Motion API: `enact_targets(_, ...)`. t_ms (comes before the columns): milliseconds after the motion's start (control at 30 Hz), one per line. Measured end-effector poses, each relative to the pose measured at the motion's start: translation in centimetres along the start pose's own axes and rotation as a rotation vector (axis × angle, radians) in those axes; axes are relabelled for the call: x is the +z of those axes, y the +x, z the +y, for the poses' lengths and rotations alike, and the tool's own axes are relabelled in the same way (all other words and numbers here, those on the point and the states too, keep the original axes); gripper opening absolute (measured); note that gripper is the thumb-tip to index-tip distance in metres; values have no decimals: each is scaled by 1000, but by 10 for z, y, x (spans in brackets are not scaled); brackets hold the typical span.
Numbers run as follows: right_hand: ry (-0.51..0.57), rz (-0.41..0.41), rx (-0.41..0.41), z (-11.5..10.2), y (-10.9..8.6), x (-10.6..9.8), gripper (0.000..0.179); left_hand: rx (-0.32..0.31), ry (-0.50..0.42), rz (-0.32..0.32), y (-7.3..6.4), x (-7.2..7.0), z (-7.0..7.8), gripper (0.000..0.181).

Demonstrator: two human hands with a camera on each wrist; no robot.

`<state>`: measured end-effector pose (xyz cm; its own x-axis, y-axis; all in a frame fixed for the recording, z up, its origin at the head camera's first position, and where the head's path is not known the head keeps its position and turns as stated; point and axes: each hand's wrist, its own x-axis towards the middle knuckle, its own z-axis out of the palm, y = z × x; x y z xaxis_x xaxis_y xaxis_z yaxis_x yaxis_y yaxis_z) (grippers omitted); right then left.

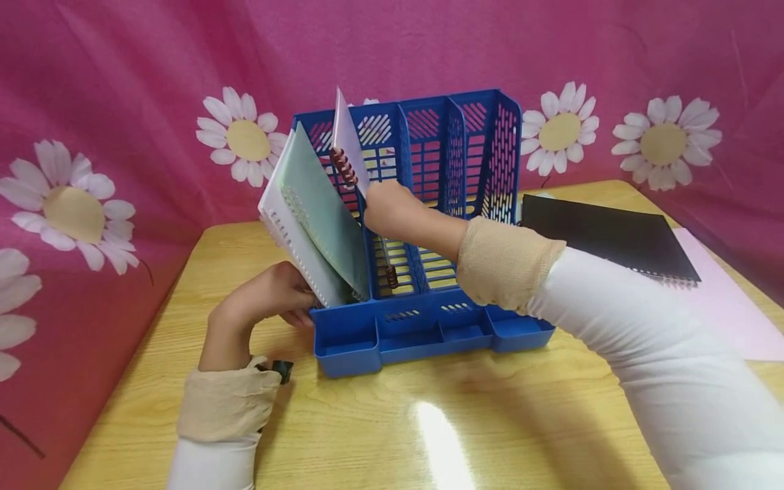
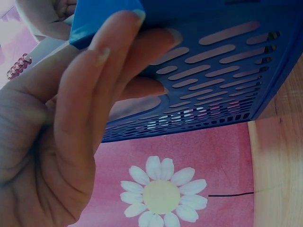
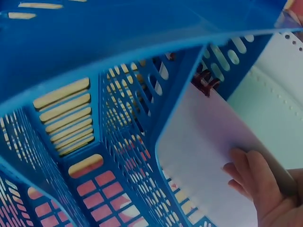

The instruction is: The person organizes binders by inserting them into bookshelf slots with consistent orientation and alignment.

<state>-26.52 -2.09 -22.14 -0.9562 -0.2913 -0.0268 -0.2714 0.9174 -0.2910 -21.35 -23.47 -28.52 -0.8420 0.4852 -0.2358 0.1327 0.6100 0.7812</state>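
Observation:
A blue file rack (image 1: pixel 349 347) with upright compartments and small front trays stands on the table. My right hand (image 1: pixel 398 211) grips a pale pink spiral notebook (image 1: pixel 350 139) standing in the second compartment from the left; in the right wrist view my fingers lie along the face of that notebook (image 3: pixel 208 132). A white spiral notebook (image 1: pixel 290 248) and a light green one (image 1: pixel 333 214) lean left in the leftmost compartment. My left hand (image 1: pixel 266 299) holds the rack's front left edge, with fingertips on the perforated side wall (image 2: pixel 208 61). My right thumb is mostly hidden.
To the right of the rack lies a black spiral notebook (image 1: pixel 606 231), partly over a pale pink sheet-like item (image 1: pixel 729 292). A pink cloth (image 1: pixel 398 47) with white daisies hangs behind the wooden table (image 1: pixel 367 422).

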Motion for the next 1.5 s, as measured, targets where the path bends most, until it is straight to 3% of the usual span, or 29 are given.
enact_targets(233,-6,-93,-26,4,3,17,26,14,-3,-2,0,0,0,28)
enact_targets(500,-26,-85,-54,2,3,28,23,13,19,4,-3,-1,-1,29)
enact_targets(1033,-73,-66,-129,3,-6,9,43,14,26,-3,0,1,2,28)
enact_targets(1333,-114,-107,-123,2,-10,-3,27,0,29,4,0,-1,2,29)
enact_targets(1500,-173,-131,-129,4,-13,-2,31,-7,20,5,-1,1,2,31)
